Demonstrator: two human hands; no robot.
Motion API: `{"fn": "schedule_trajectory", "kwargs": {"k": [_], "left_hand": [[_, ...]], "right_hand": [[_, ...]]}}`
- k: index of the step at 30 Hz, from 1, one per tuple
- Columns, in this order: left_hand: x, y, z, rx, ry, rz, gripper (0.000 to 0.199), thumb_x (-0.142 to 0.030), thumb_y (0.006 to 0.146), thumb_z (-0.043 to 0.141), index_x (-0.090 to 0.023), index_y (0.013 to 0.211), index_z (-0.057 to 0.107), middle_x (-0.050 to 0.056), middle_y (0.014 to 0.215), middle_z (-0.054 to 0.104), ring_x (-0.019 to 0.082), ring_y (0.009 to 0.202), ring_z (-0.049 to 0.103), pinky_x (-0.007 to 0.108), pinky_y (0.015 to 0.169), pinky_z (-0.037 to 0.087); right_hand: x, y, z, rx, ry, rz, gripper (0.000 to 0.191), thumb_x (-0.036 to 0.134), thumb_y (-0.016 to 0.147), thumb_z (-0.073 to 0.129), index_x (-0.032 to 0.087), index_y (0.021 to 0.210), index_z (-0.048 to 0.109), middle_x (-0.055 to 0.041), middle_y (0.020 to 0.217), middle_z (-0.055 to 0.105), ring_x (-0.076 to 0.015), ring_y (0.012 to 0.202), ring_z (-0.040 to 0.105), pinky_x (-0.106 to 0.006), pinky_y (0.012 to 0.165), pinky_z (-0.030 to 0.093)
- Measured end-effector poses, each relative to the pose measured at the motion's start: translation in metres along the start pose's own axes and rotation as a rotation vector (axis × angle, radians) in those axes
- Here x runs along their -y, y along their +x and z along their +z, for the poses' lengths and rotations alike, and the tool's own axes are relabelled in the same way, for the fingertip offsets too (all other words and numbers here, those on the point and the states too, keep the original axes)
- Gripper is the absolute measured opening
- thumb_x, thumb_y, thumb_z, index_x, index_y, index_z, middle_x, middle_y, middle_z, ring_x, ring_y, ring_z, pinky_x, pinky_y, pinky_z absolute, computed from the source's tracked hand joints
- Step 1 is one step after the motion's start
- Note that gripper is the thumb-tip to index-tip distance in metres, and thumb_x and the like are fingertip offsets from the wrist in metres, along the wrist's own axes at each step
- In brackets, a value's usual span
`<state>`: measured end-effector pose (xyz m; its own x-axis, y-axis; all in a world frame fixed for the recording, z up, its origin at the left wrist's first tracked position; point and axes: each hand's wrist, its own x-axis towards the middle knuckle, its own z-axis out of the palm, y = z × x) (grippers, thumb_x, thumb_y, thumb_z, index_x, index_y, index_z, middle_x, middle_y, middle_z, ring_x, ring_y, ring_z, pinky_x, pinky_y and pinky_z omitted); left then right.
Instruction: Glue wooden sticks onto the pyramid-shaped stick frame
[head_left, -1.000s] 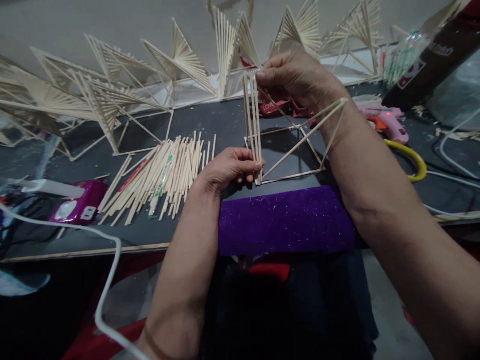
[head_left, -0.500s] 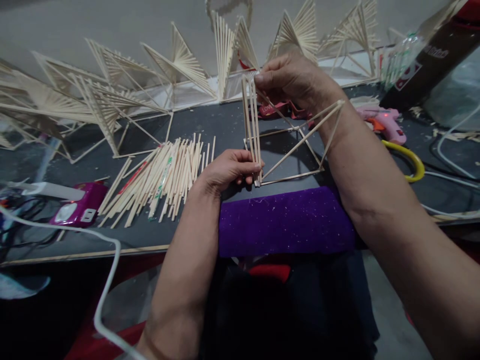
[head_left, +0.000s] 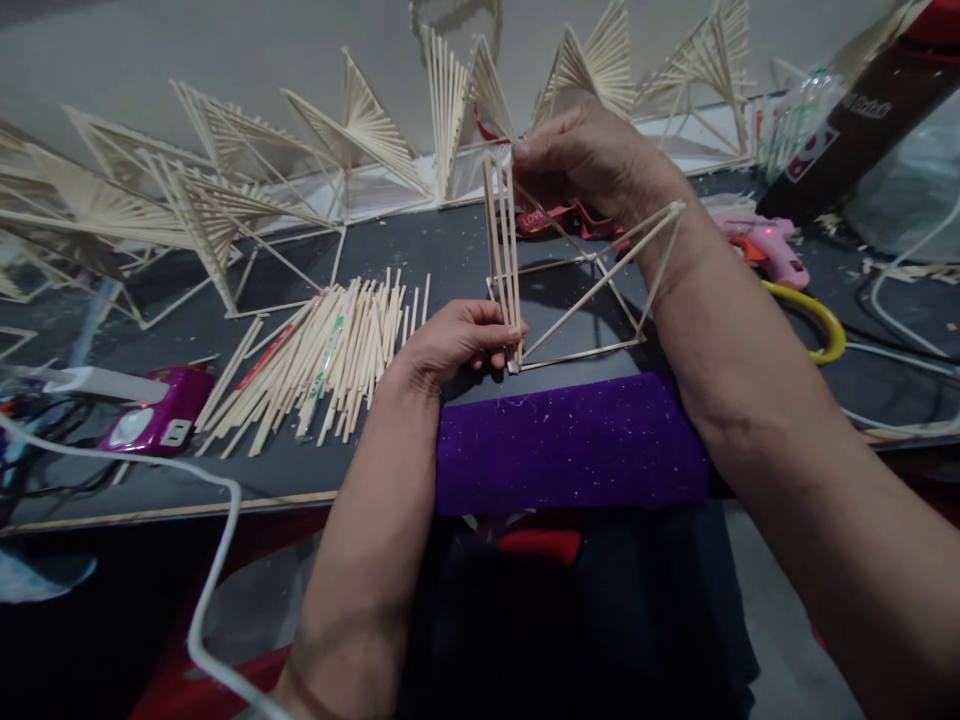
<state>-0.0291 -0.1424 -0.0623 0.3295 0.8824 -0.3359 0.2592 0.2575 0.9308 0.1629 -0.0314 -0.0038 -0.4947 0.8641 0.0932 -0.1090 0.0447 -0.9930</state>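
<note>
A frame of thin wooden sticks (head_left: 585, 303) stands on the dark tabletop, with several upright sticks along its left side. My left hand (head_left: 476, 335) is closed around the lower ends of those wooden sticks (head_left: 511, 260), thumb laid across them. At their upper ends my right hand (head_left: 577, 150) is pinched, the fingertips touching the top; its lower fingers are partly hidden. The right forearm passes in front of the frame's right corner. Just in front of the frame lies a folded purple cloth (head_left: 570, 445).
Loose wooden sticks (head_left: 330, 360) lie in a pile to the left, beside a magenta power socket (head_left: 161, 410). Finished-looking stick structures (head_left: 360, 130) line the wall. On the right are a pink glue gun (head_left: 776, 250), a yellow ring-shaped handle (head_left: 821, 320), a dark bottle (head_left: 847, 130) and white cables.
Almost nothing differs. My right hand has shifted very slightly at the top of the sticks; my left hand keeps its grip at the bottom.
</note>
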Motion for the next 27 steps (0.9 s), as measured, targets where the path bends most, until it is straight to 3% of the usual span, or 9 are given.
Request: {"fn": "schedule_trajectory", "kwargs": {"k": [5, 12, 19, 27], "left_hand": [[0.0, 0.0, 0.0, 0.0, 0.002, -0.002, 0.015, -0.024, 0.07, 0.075, -0.012, 0.077, 0.068, 0.003, 0.061, 0.064, 0.006, 0.046, 0.054, 0.017, 0.037, 0.027], [0.0, 0.001, 0.0, -0.002, 0.001, 0.003, 0.017, -0.025, 0.07, 0.075, -0.012, 0.078, 0.068, 0.002, 0.06, 0.063, 0.006, 0.045, 0.054, 0.016, 0.037, 0.027], [0.001, 0.001, 0.001, 0.0, -0.013, 0.0, 0.015, -0.022, 0.071, 0.074, -0.011, 0.079, 0.068, 0.001, 0.058, 0.062, 0.006, 0.045, 0.054, 0.016, 0.037, 0.028], [0.001, 0.001, 0.0, -0.007, -0.015, 0.001, 0.014, -0.022, 0.072, 0.073, -0.012, 0.079, 0.068, 0.002, 0.062, 0.064, 0.006, 0.045, 0.055, 0.017, 0.036, 0.027]], "right_hand": [[0.001, -0.001, 0.001, 0.025, -0.031, -0.085, 0.02, 0.01, 0.08, 0.063, 0.007, 0.061, 0.058, -0.0004, 0.047, 0.055, -0.0085, 0.034, 0.046, -0.018, 0.03, 0.038], [0.005, -0.003, 0.006, -0.022, -0.088, -0.054, 0.021, 0.008, 0.084, 0.058, 0.007, 0.063, 0.057, 0.0013, 0.046, 0.054, -0.0079, 0.035, 0.048, -0.017, 0.033, 0.041], [0.002, -0.001, 0.001, 0.009, -0.083, -0.069, 0.025, 0.012, 0.08, 0.063, 0.01, 0.056, 0.054, 0.0032, 0.043, 0.048, -0.0067, 0.033, 0.043, -0.017, 0.03, 0.036], [-0.002, 0.006, -0.006, 0.052, -0.105, -0.035, 0.015, 0.018, 0.081, 0.062, 0.007, 0.072, 0.064, -0.0051, 0.059, 0.063, -0.0136, 0.045, 0.057, -0.025, 0.042, 0.05]]}}
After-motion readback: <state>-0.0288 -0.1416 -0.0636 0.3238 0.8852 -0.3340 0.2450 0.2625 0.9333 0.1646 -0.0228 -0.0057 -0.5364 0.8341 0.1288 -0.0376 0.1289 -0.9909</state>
